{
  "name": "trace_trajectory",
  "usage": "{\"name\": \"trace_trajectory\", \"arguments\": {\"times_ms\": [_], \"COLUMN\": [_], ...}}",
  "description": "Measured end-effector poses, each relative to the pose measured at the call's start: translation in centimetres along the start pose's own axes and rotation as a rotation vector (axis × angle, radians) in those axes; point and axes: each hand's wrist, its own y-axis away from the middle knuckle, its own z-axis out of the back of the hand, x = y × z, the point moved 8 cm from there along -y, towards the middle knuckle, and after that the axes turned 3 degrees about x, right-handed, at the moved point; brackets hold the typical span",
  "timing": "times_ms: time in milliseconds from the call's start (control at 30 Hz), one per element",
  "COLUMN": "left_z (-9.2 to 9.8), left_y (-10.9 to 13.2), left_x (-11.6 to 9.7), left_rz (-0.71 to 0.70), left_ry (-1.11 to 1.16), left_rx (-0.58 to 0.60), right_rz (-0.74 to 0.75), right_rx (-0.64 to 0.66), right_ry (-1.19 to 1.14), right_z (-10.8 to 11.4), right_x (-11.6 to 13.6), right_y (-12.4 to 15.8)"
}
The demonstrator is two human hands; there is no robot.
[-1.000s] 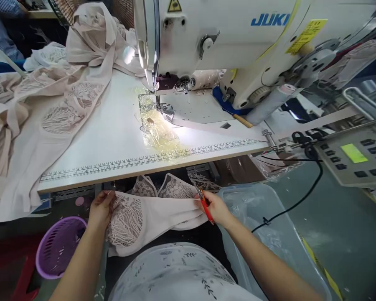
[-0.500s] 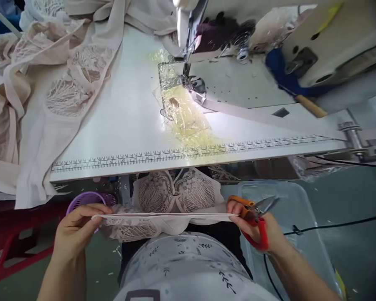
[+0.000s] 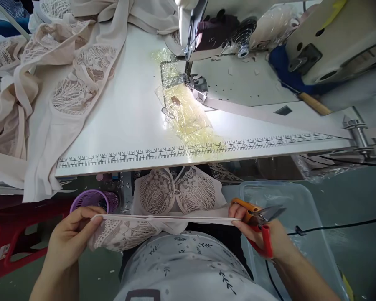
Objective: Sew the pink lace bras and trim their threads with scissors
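Head view: the left hand [image 3: 65,236] and right hand [image 3: 253,235] pinch, fingers pressed together, opposite ends of a pale lace garment [image 3: 125,235] above the lap [image 3: 230,241]; the right also carries scissors [image 3: 267,214]; beyond are two lace cups [image 3: 156,192] and the tabletop [image 3: 119,113].

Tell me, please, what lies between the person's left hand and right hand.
The head view shows a beige lace garment there, one edge running straight from left hand to right hand.

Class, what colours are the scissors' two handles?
One red handle, one orange handle; the head view shows both.
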Motion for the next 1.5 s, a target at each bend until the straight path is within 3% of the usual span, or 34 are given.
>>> {"name": "trace_trajectory", "arguments": {"times_ms": [200, 300, 533, 700, 867, 1067, 1133, 1300, 1500], "left_z": [1.0, 0.0, -8.0, -11.0, -12.4, -19.0, -20.0, -19.5, -17.3], "left_y": [2.1, 0.4, -9.4, -11.9, -11.0, -7.8, -7.4, -7.2, -5.0], "left_x": [0.2, 1.5, 5.2, 4.4, 1.8, -0.1, -0.1, 0.1, -2.2], "left_rz": [0.243, 0.304, 0.115, -0.009, -0.195, -0.356, -0.357, -0.299, -0.312], "left_ry": [0.061, 0.019, -0.178, -0.437, -0.621, -0.625, -0.626, -0.621, -0.606], "left_rx": [0.117, 0.112, 0.075, 0.199, 0.285, 0.836, 0.94, 1.026, 1.03], "right_rz": [-0.028, -0.063, -0.175, -0.206, -0.212, -0.184, -0.181, -0.16, -0.162], "right_rx": [0.079, 0.052, -0.135, -0.149, -0.12, -0.069, -0.063, -0.046, -0.038], "right_ry": [0.033, 0.098, 0.416, 0.426, 0.431, 0.434, 0.436, 0.424, 0.297], "right_z": [-0.4, -0.1, 1.9, 2.4, 2.5, 2.2, 2.1, 2.2, 2.3], "right_x": [1.2, 0.4, -3.3, -3.7, -3.5, -2.7, -2.3, -1.9, -2.4], "right_y": [0.6, 0.1, -1.9, -1.8, -1.7, -1.8, -1.8, -1.6, -1.0]}}
